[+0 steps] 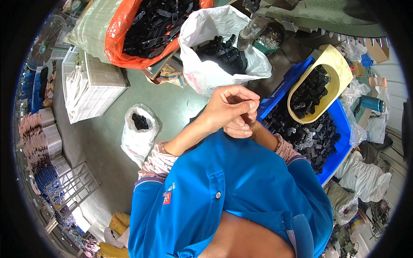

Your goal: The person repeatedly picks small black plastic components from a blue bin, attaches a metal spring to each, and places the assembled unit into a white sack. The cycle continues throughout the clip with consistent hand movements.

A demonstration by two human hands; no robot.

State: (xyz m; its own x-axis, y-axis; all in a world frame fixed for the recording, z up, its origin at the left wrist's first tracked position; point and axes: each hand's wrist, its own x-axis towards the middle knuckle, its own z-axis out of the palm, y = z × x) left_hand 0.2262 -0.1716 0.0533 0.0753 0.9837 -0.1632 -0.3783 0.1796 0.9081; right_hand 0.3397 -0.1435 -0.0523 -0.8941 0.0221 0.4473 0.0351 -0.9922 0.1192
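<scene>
My left hand (226,106) and my right hand (241,124) meet in front of my blue shirt. The left thumb and fingers are pinched together, with the left hand partly covering the right. Curled inward beneath it, the right hand's fingers touch or nearly touch the left ones. Whatever lies between them is hidden or too small to make out. Close by on the right is a blue bin (343,144) of small black plastic parts (320,146). A yellow tub (344,71) with more black parts (309,92) rests on that bin.
Ahead stand a white sack (202,79) and an orange-lined sack (114,43), both holding black parts. A green container (269,41) of small metal pieces sits beside a machine (318,17). At left are a small white bag (140,133), a white crate (97,88) and a metal rack (77,185).
</scene>
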